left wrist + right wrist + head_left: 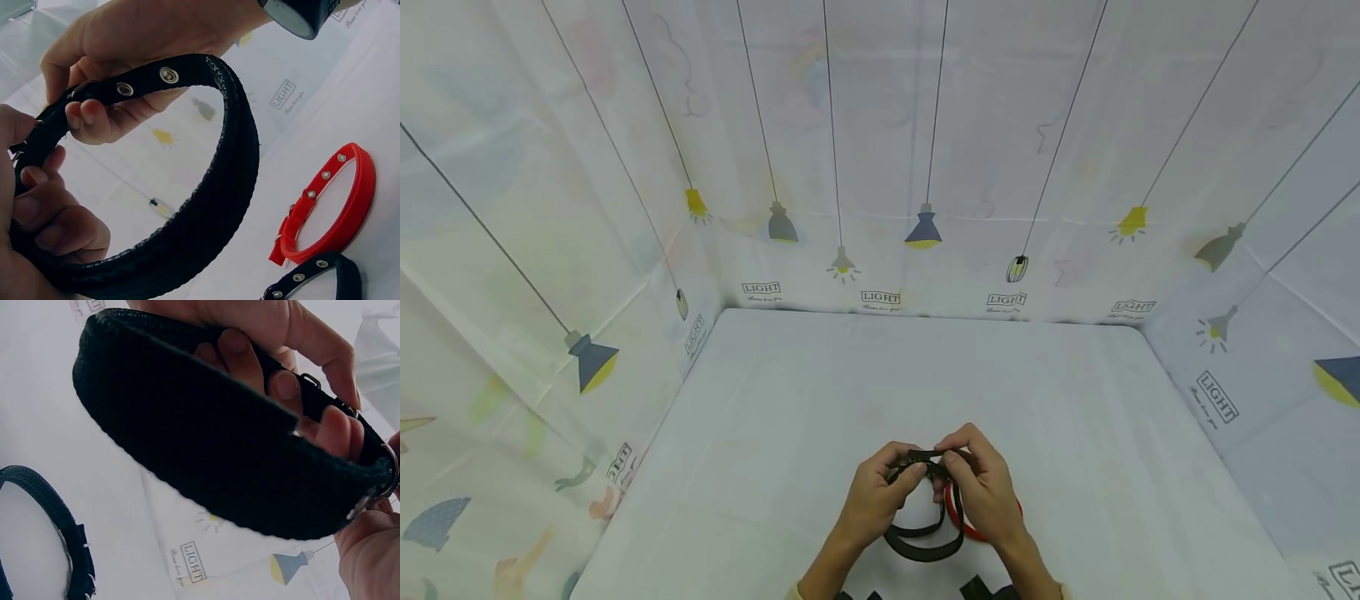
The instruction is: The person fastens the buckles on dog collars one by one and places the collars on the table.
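Observation:
Both hands hold a black collar (240,169), raised as a loop, with metal eyelets along one end. My left hand (876,492) grips the strap beside small metal hardware, some of its fingers inside the loop. Opposite it, my right hand (988,487) pinches the strap end between thumb and fingers. The right wrist view shows the wide stitched band (187,431) up close, with a metal ring (392,469) near the right hand's fingers. On the table lie a red collar (362,194) with eyelets and a second black collar (347,278).
The white table (820,392) runs back to a cloth wall (880,125) printed with hanging lamps. Side cloths stand at left and right. A dark object (976,587) shows at the bottom edge of the head view, and a dark device (300,15) sits on the right wrist.

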Motion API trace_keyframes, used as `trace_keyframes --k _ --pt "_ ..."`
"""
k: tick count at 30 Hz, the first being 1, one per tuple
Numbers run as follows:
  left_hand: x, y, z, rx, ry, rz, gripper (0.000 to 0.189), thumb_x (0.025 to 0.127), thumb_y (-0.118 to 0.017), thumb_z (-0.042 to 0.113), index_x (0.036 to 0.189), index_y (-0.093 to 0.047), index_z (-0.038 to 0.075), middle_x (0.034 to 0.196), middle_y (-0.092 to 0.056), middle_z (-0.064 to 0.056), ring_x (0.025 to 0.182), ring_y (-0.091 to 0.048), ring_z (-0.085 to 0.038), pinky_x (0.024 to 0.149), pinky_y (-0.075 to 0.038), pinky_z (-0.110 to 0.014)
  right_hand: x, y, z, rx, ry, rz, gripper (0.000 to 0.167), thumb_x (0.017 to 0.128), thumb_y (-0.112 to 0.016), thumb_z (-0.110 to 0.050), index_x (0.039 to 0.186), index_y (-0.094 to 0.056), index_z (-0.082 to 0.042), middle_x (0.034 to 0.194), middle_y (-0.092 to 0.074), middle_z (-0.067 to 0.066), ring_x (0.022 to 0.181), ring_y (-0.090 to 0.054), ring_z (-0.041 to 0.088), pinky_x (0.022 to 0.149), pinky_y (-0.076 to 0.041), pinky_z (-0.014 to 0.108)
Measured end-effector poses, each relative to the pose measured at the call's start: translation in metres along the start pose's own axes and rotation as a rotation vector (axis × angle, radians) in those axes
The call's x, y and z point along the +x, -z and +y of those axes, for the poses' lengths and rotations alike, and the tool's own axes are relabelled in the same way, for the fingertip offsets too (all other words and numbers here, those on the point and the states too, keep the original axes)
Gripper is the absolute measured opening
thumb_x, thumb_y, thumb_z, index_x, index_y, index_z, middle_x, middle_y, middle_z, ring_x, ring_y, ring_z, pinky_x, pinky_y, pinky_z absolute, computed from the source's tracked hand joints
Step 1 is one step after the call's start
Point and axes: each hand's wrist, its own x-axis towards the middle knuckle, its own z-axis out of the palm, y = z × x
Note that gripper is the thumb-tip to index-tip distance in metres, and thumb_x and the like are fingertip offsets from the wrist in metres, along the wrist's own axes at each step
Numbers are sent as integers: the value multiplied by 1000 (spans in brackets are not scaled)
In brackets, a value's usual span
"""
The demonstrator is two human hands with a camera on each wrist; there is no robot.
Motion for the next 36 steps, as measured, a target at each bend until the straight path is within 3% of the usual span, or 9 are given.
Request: trace_keyframes --k 3,8,14,24,32,36 --pt "0 0 0 1 -2 -13 18 101 -61 22 113 -67 11 80 -62 -8 54 -44 0 50 -39 -17 1 0 -1 48 24 -20 17 99 -35 14 103 -51 8 82 -54 23 59 -67 21 51 -58 37" --pt "1 1 -1 5 18 -34 20 101 -61 24 117 -66 13 83 -63 -19 55 -44 0 52 -39 -16 2 1 -2 36 31 -5 18 95 -34 17 95 -50 7 83 -51 21 62 -70 20 53 -59 38" --pt "1 0 -1 7 13 -53 20 101 -61 23 117 -66 13 101 -71 -18 55 -45 0 52 -41 -16 0 4 -2 9 44 -10 25 90 -31 20 89 -50 4 81 -51 16 60 -70 20 52 -58 37" --pt "1 -3 2 4 -24 -60 18 101 -61 20 117 -66 14 92 -68 -21 58 -46 0 54 -42 -17 -1 2 -5 102 1 73 25 94 -24 15 87 -47 7 79 -49 23 58 -70 24 51 -58 41" --pt "1 -5 3 20 -57 -68 17 101 -60 20 116 -67 15 102 -72 -14 65 -50 -1 56 -42 -17 -3 3 -5 -25 -11 99 31 89 -28 19 83 -51 -1 80 -52 12 59 -70 19 51 -58 38" --pt "2 -7 2 29 -90 -72 17 101 -60 20 116 -68 15 105 -73 -13 75 -58 -3 60 -46 -18 -3 5 -3 -77 -1 102 31 88 -31 19 84 -53 -3 80 -52 9 61 -68 17 52 -58 35"
